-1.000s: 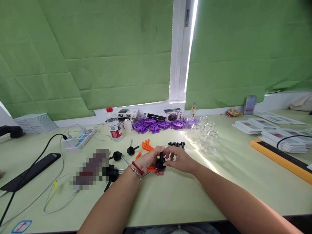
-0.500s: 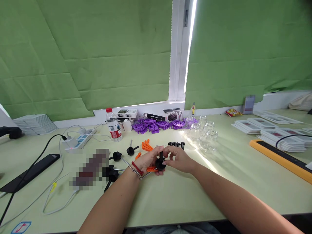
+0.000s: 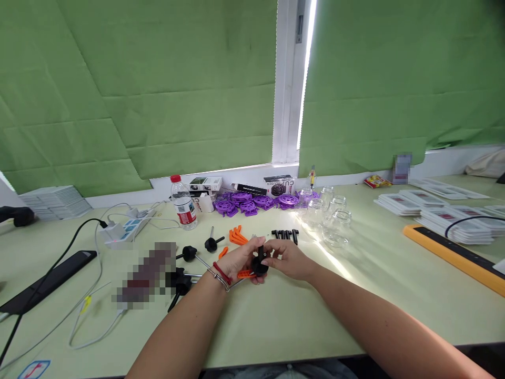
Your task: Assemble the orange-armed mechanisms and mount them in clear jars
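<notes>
Together, the left hand point(image 3: 239, 260) and right hand point(image 3: 287, 259) each keep a closed grip on one black knob point(image 3: 259, 261) above the surface point(image 3: 300, 316).

right hand point(image 3: 290, 259) fingers curled down onto black knob point(image 3: 260, 262) (barely)

Little can be read. A black-and-white box point(image 3: 281, 185), just left of the frame's centre at the back of the bench point(image 3: 276, 326), carries large white letters that look like "CU", with the rest cut off behind purple parts. The long black box point(image 3: 248, 188) beside it has a white line of print too small to read. The water bottle point(image 3: 183, 209), left of centre, wears a red-and-white label with unreadable print. A sticker point(image 3: 34, 368) at lower left shows a red mark inside a blue border.
</notes>
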